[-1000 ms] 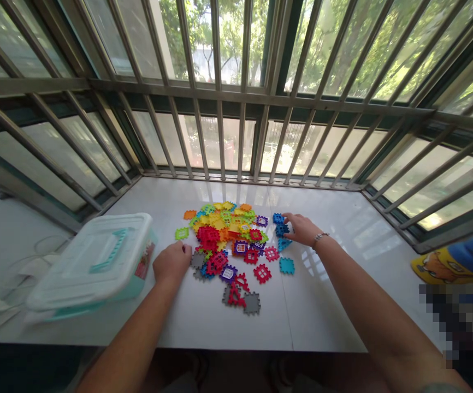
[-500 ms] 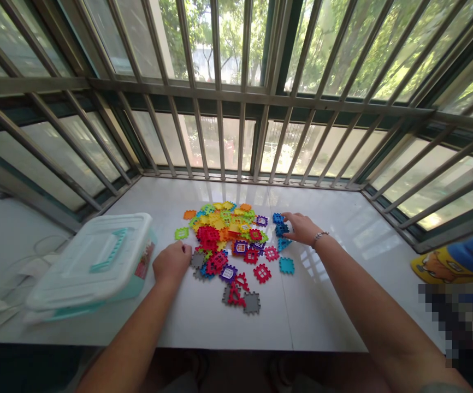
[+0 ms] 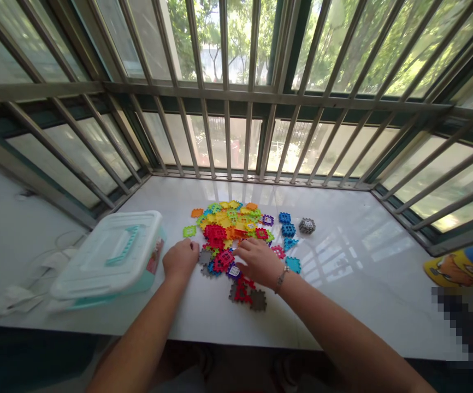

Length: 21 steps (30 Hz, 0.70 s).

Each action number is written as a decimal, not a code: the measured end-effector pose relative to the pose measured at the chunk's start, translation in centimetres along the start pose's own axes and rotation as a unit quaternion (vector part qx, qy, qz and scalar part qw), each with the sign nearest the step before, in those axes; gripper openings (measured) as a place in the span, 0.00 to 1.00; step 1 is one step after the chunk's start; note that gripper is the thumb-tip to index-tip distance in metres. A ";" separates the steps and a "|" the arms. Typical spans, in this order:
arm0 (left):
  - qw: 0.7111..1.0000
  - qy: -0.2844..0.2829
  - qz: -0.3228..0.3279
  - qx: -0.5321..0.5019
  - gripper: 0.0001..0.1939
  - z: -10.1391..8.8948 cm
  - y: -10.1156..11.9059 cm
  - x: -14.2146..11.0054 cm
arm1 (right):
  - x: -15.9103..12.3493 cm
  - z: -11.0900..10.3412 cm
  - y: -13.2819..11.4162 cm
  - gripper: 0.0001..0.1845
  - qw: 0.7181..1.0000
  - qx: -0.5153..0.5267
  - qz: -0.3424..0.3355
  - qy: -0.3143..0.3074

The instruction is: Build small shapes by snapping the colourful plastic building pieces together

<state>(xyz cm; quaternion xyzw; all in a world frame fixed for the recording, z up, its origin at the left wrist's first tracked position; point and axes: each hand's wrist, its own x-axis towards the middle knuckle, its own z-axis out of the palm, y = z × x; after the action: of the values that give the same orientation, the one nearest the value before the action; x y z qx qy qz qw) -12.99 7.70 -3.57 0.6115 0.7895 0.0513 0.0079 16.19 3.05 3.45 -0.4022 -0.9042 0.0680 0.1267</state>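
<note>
My left hand [image 3: 180,259] rests curled on the table beside the left edge of a heap of plastic interlocking tiles [image 3: 220,219]. Whether anything is inside its fingers is hidden. My right hand [image 3: 261,263] reaches over the front right of the heap, thumb and fingers apart, close to a purple window tile [image 3: 234,271] and a red window tile [image 3: 224,260]. Grey tiles [image 3: 258,300] and red triangle pieces [image 3: 242,290] lie just in front of it. Blue tile stacks [image 3: 288,230], a blue triangle [image 3: 289,244] and a turquoise tile [image 3: 293,265] lie right of the heap.
A grey tile stack [image 3: 307,225] stands right of the blue ones. On the left sits a lidded clear storage box [image 3: 101,256], with white cables [image 3: 23,286] behind it. A yellow and blue container [image 3: 461,267] is at the right edge. Metal bars [image 3: 236,98] enclose the far side.
My right hand has moved left from the blue stacks to the front of the heap, uncovering the grey stack. My left hand stays curled beside the heap. The view has shifted slightly.
</note>
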 end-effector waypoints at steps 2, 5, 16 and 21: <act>1.000 0.007 -0.001 0.000 0.27 0.1 0.0 0.0 | 0.8 2.0 -2.7 0.16 1.000 0.006 0.008 -0.005; 1.000 0.013 0.001 -0.003 0.27 0.0 0.0 -0.1 | 1.9 4.5 -4.8 0.26 0.998 0.005 0.057 -0.008; 1.000 0.009 -0.004 -0.014 0.27 0.1 -0.1 -0.1 | 1.9 5.6 -3.5 0.04 0.996 0.059 0.061 -0.013; 1.000 0.013 0.003 -0.014 0.27 0.3 -0.2 -0.1 | 1.2 4.8 -2.7 0.03 0.992 0.076 0.101 0.007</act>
<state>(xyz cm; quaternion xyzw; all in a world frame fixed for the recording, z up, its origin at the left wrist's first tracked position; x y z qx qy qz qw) -13.11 7.63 -3.85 0.6132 0.7867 0.0707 0.0061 12.14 1.98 -0.34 -0.4811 -0.8502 0.1461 0.1562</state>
